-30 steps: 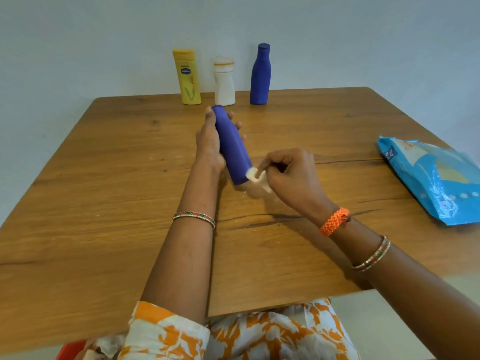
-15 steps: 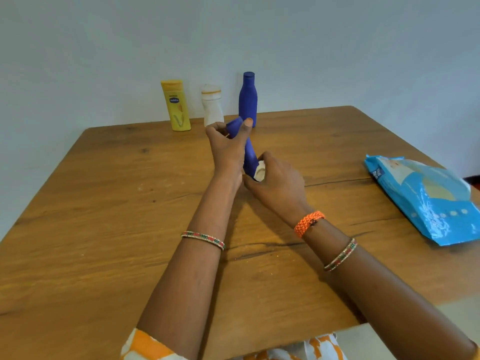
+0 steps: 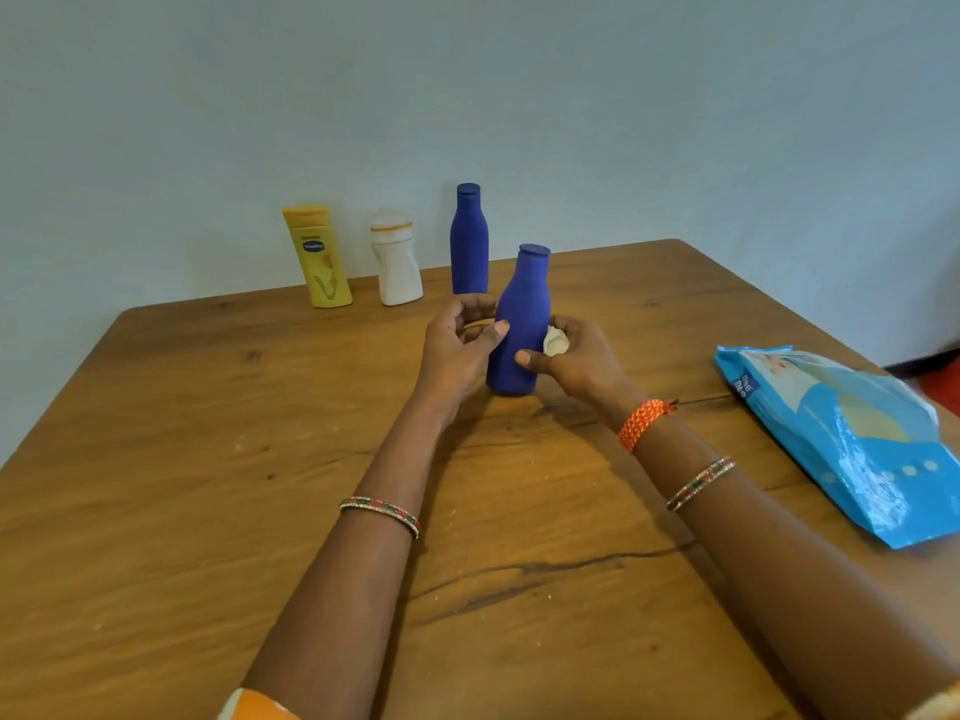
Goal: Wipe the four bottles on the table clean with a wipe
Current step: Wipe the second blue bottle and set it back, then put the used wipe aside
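Fingers: on the left hand (image 3: 457,350) they are curled and loosely parted, the thumb tip touching the near blue bottle (image 3: 519,324) on its 9 o'clock side; whether the other fingers touch it cannot be told. On the right hand (image 3: 576,363) they are closed around a crumpled wipe (image 3: 556,341), the thumb laid against the bottle's lower front.
Near blue bottle: stood upright on the table (image 3: 208,433), cap on, between the two hands at the scene's centre.
Wipe: pressed to the bottle's 3 o'clock side, mostly hidden in the right hand.
Far blue bottle (image 3: 469,241): upright at 12 o'clock, just behind the left hand.
White bottle (image 3: 396,262): upright at 11 o'clock, beside the far blue one.
Yellow bottle (image 3: 318,257): upright, leftmost in the row at the far edge.
Wipes pack (image 3: 841,439): a blue pack, laid flat at 3 o'clock, well apart from the hands.
Wrists: a bangle worn on each, an orange band added on the right.
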Motion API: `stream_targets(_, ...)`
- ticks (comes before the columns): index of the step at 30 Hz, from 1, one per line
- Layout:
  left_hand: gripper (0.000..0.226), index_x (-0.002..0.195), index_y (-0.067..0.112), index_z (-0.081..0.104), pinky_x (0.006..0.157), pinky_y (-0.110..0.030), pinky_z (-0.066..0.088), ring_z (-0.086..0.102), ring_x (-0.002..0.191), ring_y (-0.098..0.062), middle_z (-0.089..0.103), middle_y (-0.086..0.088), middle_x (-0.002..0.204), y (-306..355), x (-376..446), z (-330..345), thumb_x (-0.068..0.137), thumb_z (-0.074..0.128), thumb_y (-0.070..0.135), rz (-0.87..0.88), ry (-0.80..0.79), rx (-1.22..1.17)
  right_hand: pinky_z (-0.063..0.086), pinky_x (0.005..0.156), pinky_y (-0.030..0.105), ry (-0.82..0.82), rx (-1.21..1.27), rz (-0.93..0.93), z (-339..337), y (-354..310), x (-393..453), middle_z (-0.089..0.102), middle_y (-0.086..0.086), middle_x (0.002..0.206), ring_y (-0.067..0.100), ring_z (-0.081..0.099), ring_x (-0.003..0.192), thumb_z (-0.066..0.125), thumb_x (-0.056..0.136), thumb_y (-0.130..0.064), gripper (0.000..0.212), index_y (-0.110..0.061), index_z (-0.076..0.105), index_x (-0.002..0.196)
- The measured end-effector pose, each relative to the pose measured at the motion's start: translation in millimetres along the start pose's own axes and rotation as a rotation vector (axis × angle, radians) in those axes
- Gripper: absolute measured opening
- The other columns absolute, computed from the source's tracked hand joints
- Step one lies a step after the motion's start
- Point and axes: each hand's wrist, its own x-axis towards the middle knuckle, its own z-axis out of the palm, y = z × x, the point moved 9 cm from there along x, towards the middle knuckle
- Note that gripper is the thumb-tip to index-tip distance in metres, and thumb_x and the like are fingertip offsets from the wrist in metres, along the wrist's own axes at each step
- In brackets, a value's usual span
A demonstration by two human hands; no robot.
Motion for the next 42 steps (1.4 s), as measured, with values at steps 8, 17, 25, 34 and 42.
stream_targets(8,0.014,0.102,0.013,0.060,0.063,-0.019,0.055,0.062,0.077,-0.011,0.065,-0.009,0.098,-47,49,-17,0.096,0.049,0.006,-0.174,0.010,0.239,0.049,0.091,0.032,0.131,-0.126,-0.011,-37,10,115,0.063,0.008,0.117,0.020,0.059,0.106,0.073,0.079,-0.012,0.051,-0.005,0.053,0.125)
stream_targets(17,0.015,0.102,0.015,0.061,0.049,-0.017,0.049,0.060,0.069,-0.007,0.065,-0.004,0.096,-68,73,-13,0.097,0.048,0.010,-0.205,-0.011,0.312,0.051,0.083,0.028,0.018,-0.120,-0.102,-27,17,189,0.064,0.009,0.109,0.018,0.060,0.098,0.066,0.084,-0.007,0.031,-0.007,0.056,0.113)
stream_targets(25,0.014,0.102,0.018,0.060,0.048,-0.017,0.048,0.059,0.067,-0.007,0.065,-0.001,0.096,-68,75,-11,0.097,0.048,0.012,-0.213,-0.018,0.323,0.048,0.051,0.015,0.001,-0.106,-0.072,-39,14,192,0.055,0.000,0.116,0.007,0.055,0.087,0.072,0.081,-0.025,0.067,-0.022,0.037,0.138)
stream_targets(34,0.011,0.103,0.020,0.059,0.054,-0.021,0.051,0.060,0.072,-0.011,0.065,-0.007,0.099,-57,64,-12,0.095,0.054,0.015,-0.242,-0.018,0.273,0.037,0.044,0.023,0.327,0.272,0.116,-78,5,110,0.047,0.006,0.094,0.013,0.045,0.067,0.037,0.090,-0.052,0.038,-0.020,0.043,0.109)
stream_targets(42,0.034,0.113,0.010,0.058,0.069,-0.022,0.053,0.062,0.081,-0.012,0.065,-0.005,0.102,-32,15,-2,0.096,0.049,0.038,-0.165,-0.102,0.065,0.054,0.064,0.032,0.017,0.260,0.193,-5,-7,34,0.061,0.013,0.099,0.023,0.062,0.084,0.055,0.090,-0.011,0.008,-0.012,0.054,0.097)
